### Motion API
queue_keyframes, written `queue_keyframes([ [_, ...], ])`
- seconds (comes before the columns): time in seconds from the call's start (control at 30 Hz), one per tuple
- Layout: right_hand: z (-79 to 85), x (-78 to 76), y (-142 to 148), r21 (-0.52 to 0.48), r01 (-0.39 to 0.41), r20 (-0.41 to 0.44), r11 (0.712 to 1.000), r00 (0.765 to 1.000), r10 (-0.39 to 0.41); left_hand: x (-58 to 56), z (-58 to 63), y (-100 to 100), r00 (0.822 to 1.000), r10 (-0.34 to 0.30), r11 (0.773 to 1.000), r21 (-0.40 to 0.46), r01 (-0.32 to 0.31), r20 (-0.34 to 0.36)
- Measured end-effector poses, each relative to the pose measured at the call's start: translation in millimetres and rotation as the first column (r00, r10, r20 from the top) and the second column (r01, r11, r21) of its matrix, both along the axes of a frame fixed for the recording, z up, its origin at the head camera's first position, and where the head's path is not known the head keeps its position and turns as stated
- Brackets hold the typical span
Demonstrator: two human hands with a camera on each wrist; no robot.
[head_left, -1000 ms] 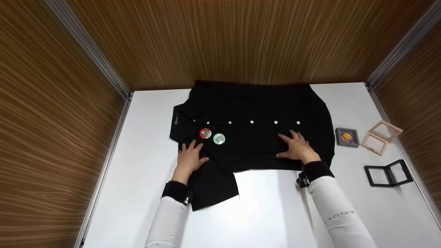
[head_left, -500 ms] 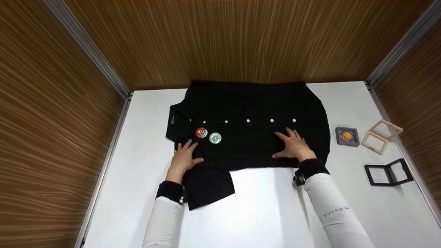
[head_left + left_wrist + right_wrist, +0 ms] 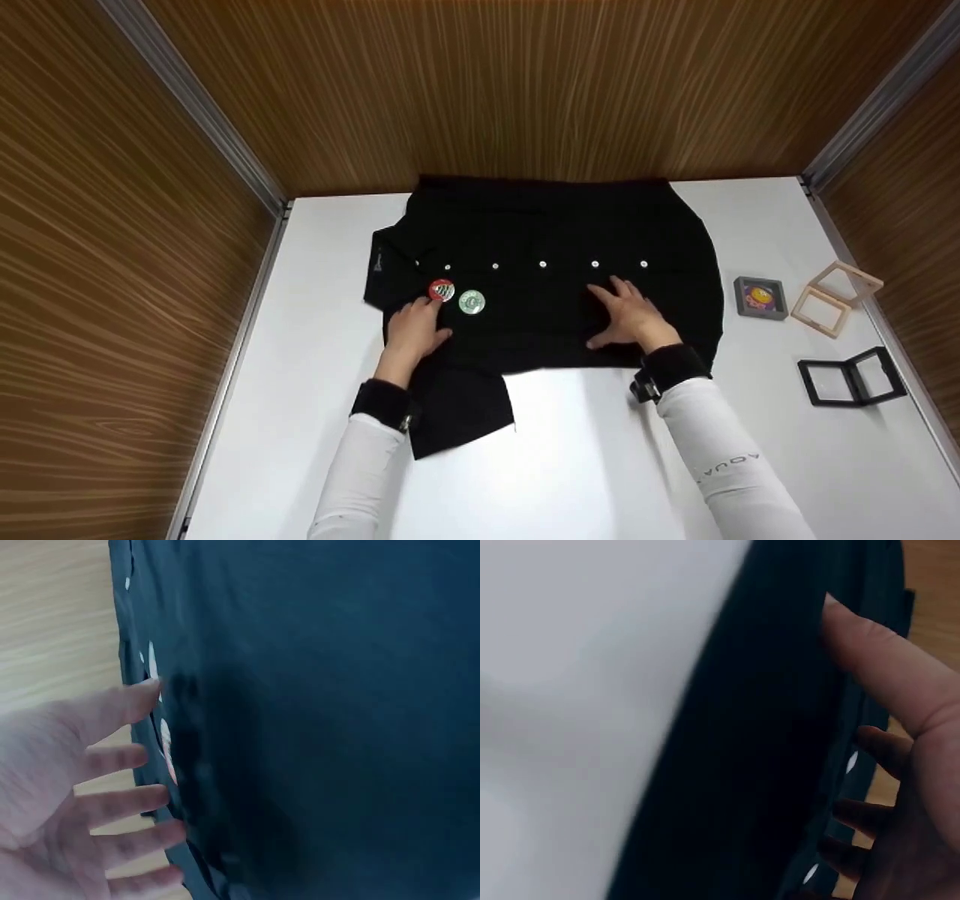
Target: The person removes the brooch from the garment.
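Observation:
A black short-sleeved shirt lies flat on the white table, its collar to the left and a row of white buttons across its middle. Two round badges sit on its chest: a red one with a tree picture and a green-and-white one. My left hand is over the shirt by the collar and near sleeve, fingertips beside the red badge. In the left wrist view its fingers are spread and hold nothing. Below the buttons, my right hand is over the lower front, fingers apart, gripping nothing.
To the right of the shirt stand a grey-framed case with a colourful round piece, an opened beige frame and an opened black frame. Wood-grain panels wall the table at the back and sides.
My left hand has moved up towards the red badge after resting lower by the sleeve. The right hand has shifted slightly left over the shirt. The shirt has slid slightly left.

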State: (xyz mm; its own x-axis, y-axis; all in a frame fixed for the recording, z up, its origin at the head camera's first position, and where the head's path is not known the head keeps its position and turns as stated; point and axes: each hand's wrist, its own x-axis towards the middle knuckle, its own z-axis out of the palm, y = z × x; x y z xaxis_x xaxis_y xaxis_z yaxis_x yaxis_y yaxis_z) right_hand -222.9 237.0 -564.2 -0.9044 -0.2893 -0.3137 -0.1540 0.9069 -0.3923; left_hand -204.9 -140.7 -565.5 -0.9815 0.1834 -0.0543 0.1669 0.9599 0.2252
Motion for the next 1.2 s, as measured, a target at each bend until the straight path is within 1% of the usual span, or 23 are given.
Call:
queue_keyframes([
  [0.07, 2.4, -1.8, -12.2, -0.056, -0.020, -0.036, 0.998, 0.999, 0.018, -6.2, 0.8, 9.1, 0.998, -0.022, 1.000, 0.011, 0.023, -0.065],
  [0.17, 4.2, -4.6, -32.2, -0.135, -0.050, -0.075, 0.990, 0.996, 0.040, -14.9, -0.5, 22.5, 0.992, -0.054, 0.998, 0.028, 0.057, -0.117],
  [0.33, 2.4, -8.1, -62.3, -0.219, -0.101, -0.132, 0.970, 0.988, 0.073, -24.0, -7.4, 39.6, 0.985, -0.095, 0.994, 0.033, 0.101, -0.143],
  [0.5, -2.9, -9.6, -82.1, -0.271, -0.156, -0.182, 0.950, 0.977, 0.108, -27.8, -14.8, 48.5, 0.984, -0.099, 0.994, 0.024, 0.103, -0.149],
  [0.6, -6.5, -9.2, -89.6, -0.258, -0.176, -0.200, 0.950, 0.972, 0.126, -28.8, -18.2, 51.3, 0.987, -0.094, 0.995, 0.008, 0.096, -0.133],
  [0.67, -8.3, -8.9, -94.0, -0.226, -0.178, -0.208, 0.958, 0.969, 0.131, -29.8, -19.4, 52.1, 0.988, -0.088, 0.996, 0.001, 0.089, -0.125],
  [0.8, -11.7, -7.2, -100.0, -0.162, -0.174, -0.217, 0.971, 0.967, 0.136, -32.3, -23.4, 53.9, 0.986, -0.075, 0.997, 0.015, 0.078, -0.146],
  [0.93, -14.3, -5.6, -104.2, -0.132, -0.166, -0.200, 0.977, 0.970, 0.138, -34.3, -27.3, 54.4, 0.984, -0.056, 0.997, 0.035, 0.063, -0.169],
  [1.07, -16.7, -3.8, -106.4, -0.117, -0.168, -0.185, 0.979, 0.972, 0.145, -34.0, -27.6, 53.8, 0.983, -0.046, 0.997, 0.060, 0.057, -0.177],
  [1.2, -18.7, -1.5, -106.6, -0.105, -0.183, -0.184, 0.978, 0.970, 0.162, -31.5, -24.9, 52.7, 0.988, -0.037, 0.993, 0.102, 0.053, -0.152],
])
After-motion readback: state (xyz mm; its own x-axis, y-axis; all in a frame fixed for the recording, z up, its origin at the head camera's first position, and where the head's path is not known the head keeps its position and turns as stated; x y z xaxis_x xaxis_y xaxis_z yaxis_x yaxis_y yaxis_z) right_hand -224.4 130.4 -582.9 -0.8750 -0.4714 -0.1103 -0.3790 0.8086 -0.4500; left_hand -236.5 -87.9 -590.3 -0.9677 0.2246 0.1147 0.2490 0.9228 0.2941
